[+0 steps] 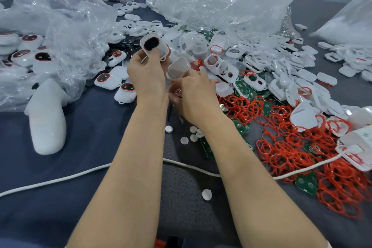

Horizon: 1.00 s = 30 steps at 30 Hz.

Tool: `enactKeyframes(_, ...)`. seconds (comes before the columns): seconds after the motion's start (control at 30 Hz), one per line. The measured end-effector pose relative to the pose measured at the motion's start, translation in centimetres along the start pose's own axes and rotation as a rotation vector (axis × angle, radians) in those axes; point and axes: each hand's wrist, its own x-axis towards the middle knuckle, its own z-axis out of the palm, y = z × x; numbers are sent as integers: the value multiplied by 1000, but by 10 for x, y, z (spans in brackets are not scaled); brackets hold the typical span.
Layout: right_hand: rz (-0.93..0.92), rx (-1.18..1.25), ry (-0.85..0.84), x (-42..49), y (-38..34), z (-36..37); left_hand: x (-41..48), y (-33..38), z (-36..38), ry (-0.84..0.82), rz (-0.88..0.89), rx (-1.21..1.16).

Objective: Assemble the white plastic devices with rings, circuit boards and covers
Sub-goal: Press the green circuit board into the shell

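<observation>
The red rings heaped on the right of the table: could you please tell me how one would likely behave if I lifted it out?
The red rings look thin and lie in bent, uneven loops, so probably floppy and light. They overlap and tangle, so lifting one would likely drag neighbours along. Lying flat, they seem unlikely to roll.

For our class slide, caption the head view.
Left hand grips a white housing, right hand beside it, near red rings and green circuit boards.

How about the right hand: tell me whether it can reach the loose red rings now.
Probably yes. The red rings lie uncovered right beside the right hand, nothing between. Its fingers seem to hold a translucent cover, though, so it may have to set that down first.
</observation>
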Motion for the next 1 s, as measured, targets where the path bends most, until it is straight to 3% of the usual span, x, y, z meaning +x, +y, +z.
enactKeyframes(0.1,73,232,77,1,8,-10,0,-1,0,-13,-13,-13)
enactKeyframes(0.23,365,743,351,2,28,-36,-5,-10,3,-124,-75,75)
enactKeyframes(0.3,475,1040,383,1,38,-44,-11,-17,6,-227,-107,155)
enactKeyframes(0.4,475,1316,382,0,44,-50,-18,-26,10,-359,-123,282)
enactKeyframes(0.53,401,1344,447,-1,46,-51,-22,-29,12,-436,-154,357)
enactKeyframes(0.77,382,1014,434,-5,48,-49,-24,-26,13,-393,-220,309)
enactKeyframes(0.93,388,1140,437,-2,43,-49,-23,-24,15,-341,-242,258)
enactKeyframes(1.0,366,1077,447,-1,43,-47,-21,-24,15,-333,-262,236)
